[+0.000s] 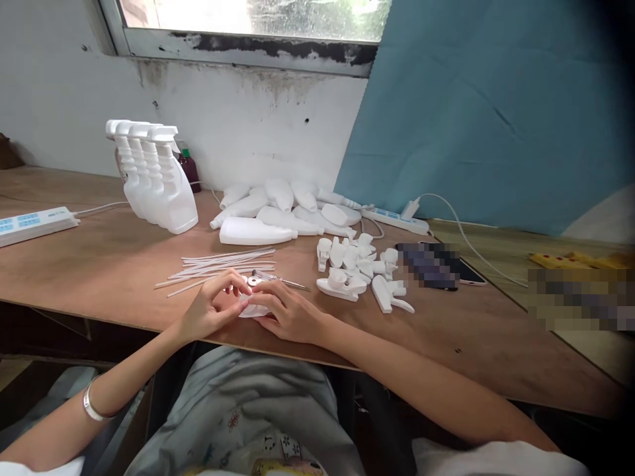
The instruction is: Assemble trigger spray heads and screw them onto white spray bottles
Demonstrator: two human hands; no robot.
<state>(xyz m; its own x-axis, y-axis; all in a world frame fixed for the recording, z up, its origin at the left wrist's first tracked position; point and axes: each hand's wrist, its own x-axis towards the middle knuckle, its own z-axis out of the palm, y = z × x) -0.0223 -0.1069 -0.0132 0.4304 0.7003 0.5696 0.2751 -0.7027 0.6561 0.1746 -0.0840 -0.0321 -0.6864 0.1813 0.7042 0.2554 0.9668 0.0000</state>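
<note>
My left hand (211, 309) and my right hand (290, 313) meet at the front edge of the wooden table (99, 264). Both are curled round a small white plastic part (252, 309), mostly hidden by the fingers. Just beyond the hands lies a bundle of thin white tubes (218, 264) and a slim metal tool (282, 280). A pile of white spray trigger heads (357, 271) lies to the right of my right hand.
Assembled white spray bottles (159, 178) stand at the back left, with a dark bottle (189, 168) behind them. Empty white bottles (282, 211) lie at the back centre. Power strips sit at the left (30, 223) and back right (394, 220). A phone (469, 273) lies on the right.
</note>
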